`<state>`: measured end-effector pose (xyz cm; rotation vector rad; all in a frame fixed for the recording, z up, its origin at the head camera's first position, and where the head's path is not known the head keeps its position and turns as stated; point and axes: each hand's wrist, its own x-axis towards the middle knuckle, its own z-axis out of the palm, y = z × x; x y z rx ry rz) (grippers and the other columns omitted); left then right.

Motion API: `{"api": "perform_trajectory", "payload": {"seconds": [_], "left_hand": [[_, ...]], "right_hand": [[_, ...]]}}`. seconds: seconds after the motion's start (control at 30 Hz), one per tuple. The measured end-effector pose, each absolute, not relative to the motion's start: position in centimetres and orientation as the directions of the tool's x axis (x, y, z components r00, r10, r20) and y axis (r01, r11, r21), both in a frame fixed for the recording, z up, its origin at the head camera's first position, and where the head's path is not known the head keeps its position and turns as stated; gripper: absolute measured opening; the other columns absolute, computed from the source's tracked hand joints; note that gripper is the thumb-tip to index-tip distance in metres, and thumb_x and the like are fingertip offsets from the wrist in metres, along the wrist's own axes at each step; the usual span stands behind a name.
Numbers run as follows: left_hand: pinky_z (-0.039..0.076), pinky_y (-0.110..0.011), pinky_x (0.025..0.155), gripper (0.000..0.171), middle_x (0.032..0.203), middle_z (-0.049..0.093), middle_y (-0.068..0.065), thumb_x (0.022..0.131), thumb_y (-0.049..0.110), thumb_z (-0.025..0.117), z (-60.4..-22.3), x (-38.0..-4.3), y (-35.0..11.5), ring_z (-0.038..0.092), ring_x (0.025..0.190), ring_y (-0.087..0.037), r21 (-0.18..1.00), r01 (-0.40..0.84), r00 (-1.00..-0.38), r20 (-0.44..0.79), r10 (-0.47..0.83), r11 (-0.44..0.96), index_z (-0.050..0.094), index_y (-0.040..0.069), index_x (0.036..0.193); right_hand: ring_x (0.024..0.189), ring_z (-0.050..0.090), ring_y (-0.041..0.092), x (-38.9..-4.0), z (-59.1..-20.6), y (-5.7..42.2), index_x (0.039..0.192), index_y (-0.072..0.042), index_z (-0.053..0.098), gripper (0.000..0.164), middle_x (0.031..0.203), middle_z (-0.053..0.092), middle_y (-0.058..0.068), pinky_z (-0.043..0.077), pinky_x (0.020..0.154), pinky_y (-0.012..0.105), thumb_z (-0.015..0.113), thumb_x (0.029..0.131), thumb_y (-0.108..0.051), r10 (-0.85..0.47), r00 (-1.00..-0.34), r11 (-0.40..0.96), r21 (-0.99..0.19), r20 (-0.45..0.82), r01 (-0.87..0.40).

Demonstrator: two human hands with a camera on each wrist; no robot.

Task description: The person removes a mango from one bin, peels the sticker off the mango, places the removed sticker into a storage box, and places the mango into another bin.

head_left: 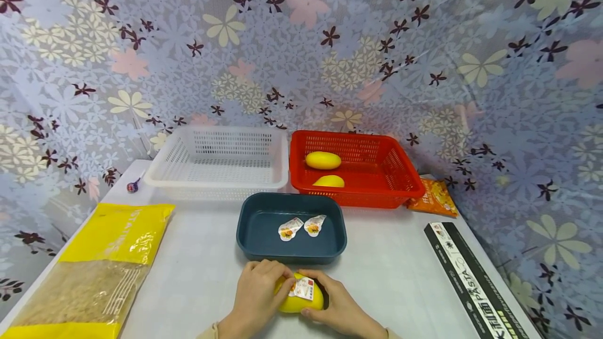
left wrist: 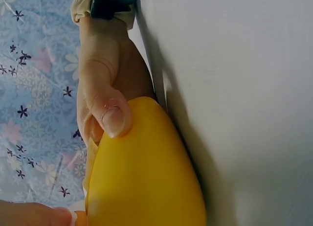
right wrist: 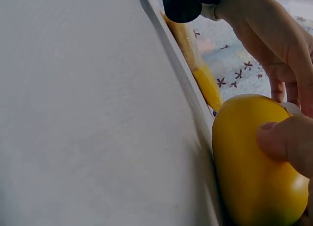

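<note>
A yellow mango [head_left: 297,305] lies on the white table, with a printed sticker [head_left: 303,288] on its upper side. My right hand [head_left: 336,302] holds the mango's right end, its thumb pressed on the near side, as the right wrist view shows. From the left, my left hand [head_left: 261,286] reaches over the fruit and pinches the sticker's left edge with thumb and finger. Part of that edge stands up, seen as a white flap [right wrist: 292,107] in the right wrist view. Just beyond both hands sits a dark blue tray [head_left: 292,260] with two loose stickers [head_left: 290,228] inside.
Behind the tray stand a white basket [head_left: 216,188] and a red basket [head_left: 363,200] with two mangoes [head_left: 323,160]. A yellow bag [head_left: 94,271] and a lollipop [head_left: 133,187] lie left. On the right are a pasta box [head_left: 476,281] and an orange packet [head_left: 433,198].
</note>
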<state>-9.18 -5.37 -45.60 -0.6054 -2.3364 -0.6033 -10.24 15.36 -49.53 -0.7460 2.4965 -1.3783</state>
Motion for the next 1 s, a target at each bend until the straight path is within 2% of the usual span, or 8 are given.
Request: {"api": "perform_trajectory", "payload": {"seconds": [0.2, 0.53, 0.83, 1.0], "left_hand": [[0.039, -0.021, 0.068, 0.021, 0.071, 0.064, 0.015, 0.067, 0.021, 0.085, -45.93, -9.16, -5.22, 0.057, 0.070, -0.001, 0.278, 0.595, -0.658, 0.707, 0.259, 0.754, 0.065, 0.025, 0.072], [0.038, -0.019, 0.069, 0.021, 0.075, 0.065, 0.014, 0.067, 0.017, 0.084, -46.26, -9.07, -5.11, 0.056, 0.075, -0.001, 0.330, 0.643, -0.641, 0.725, 0.250, 0.692, 0.066, 0.023, 0.075], [0.038, -0.019, 0.071, 0.018, 0.078, 0.065, 0.014, 0.071, 0.016, 0.083, -46.36, -8.91, -5.02, 0.056, 0.078, -0.001, 0.401, 0.646, -0.678, 0.693, 0.246, 0.650, 0.067, 0.021, 0.078], [0.037, -0.019, 0.071, 0.017, 0.080, 0.066, 0.015, 0.072, 0.016, 0.082, -46.35, -8.75, -4.94, 0.056, 0.080, -0.001, 0.458, 0.622, -0.715, 0.663, 0.222, 0.636, 0.067, 0.022, 0.079]], "right_hand": [[0.110, 0.053, 0.005, -10.25, -49.46, 15.31, 0.136, -0.022, 0.049, 0.063, 0.134, 0.058, -0.003, 0.043, 0.098, 0.018, 0.075, 0.081, -0.039, -0.513, -0.857, 0.452, -0.833, 0.050, -0.320], [0.109, 0.054, 0.005, -10.26, -49.49, 15.33, 0.136, -0.018, 0.050, 0.064, 0.132, 0.059, -0.002, 0.044, 0.098, 0.018, 0.077, 0.080, -0.036, -0.515, -0.852, 0.447, -0.819, 0.094, -0.360], [0.109, 0.054, 0.004, -10.14, -49.16, 15.29, 0.135, -0.018, 0.050, 0.064, 0.132, 0.058, -0.001, 0.044, 0.097, 0.017, 0.076, 0.080, -0.034, -0.517, -0.853, 0.453, -0.826, 0.065, -0.337], [0.109, 0.055, 0.004, -10.17, -49.31, 15.35, 0.135, -0.019, 0.050, 0.064, 0.132, 0.059, -0.002, 0.044, 0.098, 0.018, 0.077, 0.079, -0.032, -0.522, -0.848, 0.441, -0.823, 0.091, -0.359]]}}
